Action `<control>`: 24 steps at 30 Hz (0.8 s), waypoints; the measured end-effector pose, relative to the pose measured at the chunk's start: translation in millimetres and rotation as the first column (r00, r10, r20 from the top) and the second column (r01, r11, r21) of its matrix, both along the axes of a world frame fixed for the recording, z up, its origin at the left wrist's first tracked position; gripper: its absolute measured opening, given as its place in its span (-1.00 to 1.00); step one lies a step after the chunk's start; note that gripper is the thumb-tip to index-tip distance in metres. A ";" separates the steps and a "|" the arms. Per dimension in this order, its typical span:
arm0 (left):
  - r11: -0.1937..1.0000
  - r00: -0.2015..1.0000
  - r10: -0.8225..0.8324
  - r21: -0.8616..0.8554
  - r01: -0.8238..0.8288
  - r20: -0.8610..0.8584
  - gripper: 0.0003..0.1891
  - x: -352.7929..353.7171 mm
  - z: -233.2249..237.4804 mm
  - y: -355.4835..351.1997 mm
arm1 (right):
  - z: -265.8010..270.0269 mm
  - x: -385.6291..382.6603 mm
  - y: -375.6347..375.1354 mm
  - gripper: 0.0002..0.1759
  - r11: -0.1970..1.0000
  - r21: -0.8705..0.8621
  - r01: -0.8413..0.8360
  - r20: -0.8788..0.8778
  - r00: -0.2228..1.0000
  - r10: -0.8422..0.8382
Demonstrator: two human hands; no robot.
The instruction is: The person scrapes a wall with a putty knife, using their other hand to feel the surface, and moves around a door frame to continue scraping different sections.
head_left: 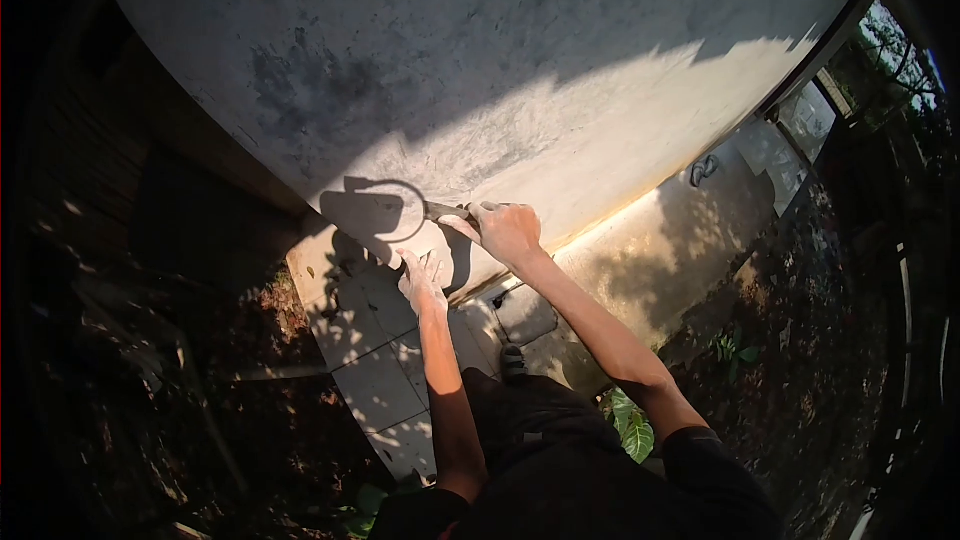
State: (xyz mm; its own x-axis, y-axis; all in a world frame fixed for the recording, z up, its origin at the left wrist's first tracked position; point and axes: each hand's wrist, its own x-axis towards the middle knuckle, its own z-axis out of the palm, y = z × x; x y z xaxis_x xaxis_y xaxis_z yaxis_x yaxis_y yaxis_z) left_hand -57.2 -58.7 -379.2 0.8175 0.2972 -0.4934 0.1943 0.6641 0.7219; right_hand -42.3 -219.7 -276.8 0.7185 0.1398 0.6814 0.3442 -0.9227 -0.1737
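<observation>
Dark clothing (pixel 580 460) of the person occupies the lower foreground, with two bare forearms reaching from it toward a pale wall (pixel 600 130). The right hand (pixel 509 233), dusted white, has its fingers curled around the handle of a flat scraper-like tool (pixel 445 211); the tool lies in front of the sunlit lower part of the wall, its broad end directed to the left of the view. Whether that end touches the surface cannot be told. The left hand (pixel 424 282), also whitened, is below and to the left of the tool, near the base of the wall, its fingers extended and slightly apart; contact with the wall is likewise uncertain. A dark shadow (pixel 370 215) with a curved loop falls beside the tool. Pale floor tiles (pixel 365 385) lie below the left hand. At right, a pair of sandals (pixel 704 171) rests on a concrete ledge (pixel 640 260), and a green leaf (pixel 631 426) shows beside the clothing
</observation>
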 end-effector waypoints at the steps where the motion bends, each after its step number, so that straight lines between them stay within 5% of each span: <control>1: 1.000 1.000 0.000 0.010 0.000 0.001 -0.14 -2.5 2.5 1.7 | -0.2 -1.2 -5.5 -0.43 1.000 -0.021 0.012 -0.059 0.998 -0.013; 6: 0.999 0.999 -0.034 0.018 0.035 -0.041 -0.06 -4.8 2.8 7.3 | 3.9 -4.9 -38.4 -0.41 0.994 -0.001 0.107 -0.163 0.981 -0.106; 12: 0.999 0.998 -0.035 0.033 0.037 -0.048 -0.11 -5.4 7.7 7.8 | 1.7 -3.8 36.0 -0.51 0.997 -0.038 -0.072 -0.091 0.993 0.069; 18: 0.994 0.997 -0.075 0.084 0.073 0.018 -0.13 -12.3 9.7 11.2 | 10.0 -11.8 -22.1 -0.38 0.987 -0.006 0.162 -0.240 0.958 -0.158; 24: 0.995 0.996 -0.067 0.073 0.070 -0.052 -0.11 -5.4 -0.1 13.4 | -0.2 -11.6 57.6 -0.46 0.987 0.163 -0.010 -0.154 0.987 0.035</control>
